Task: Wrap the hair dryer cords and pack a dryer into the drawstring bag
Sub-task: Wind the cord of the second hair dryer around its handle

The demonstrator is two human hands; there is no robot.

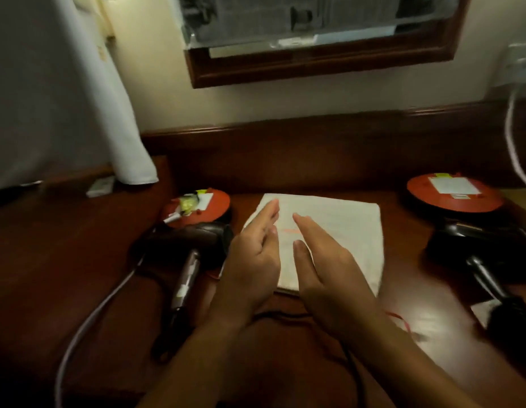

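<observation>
Head view, grip: left hand (253, 251) and right hand (320, 260) both spread and empty, hovering palms inward.
Bag: flat off-white cloth drawstring bag (344, 228) lies on the dark wooden desk (64, 260), directly beneath and beyond the fingertips.
Dryers: black hair dryer (194, 245) just left of the left hand; second black dryer (473, 254) well right of the right hand.
Risk: loose black cord (285, 315) beneath the wrists could snag, probably dragging a dryer.

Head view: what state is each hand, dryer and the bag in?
left hand: open, empty, above the bag
right hand: open, empty, above the bag
drawstring bag: flat, folded, unpacked
left hair dryer: lying down, cord unwrapped
right hair dryer: lying down
</observation>
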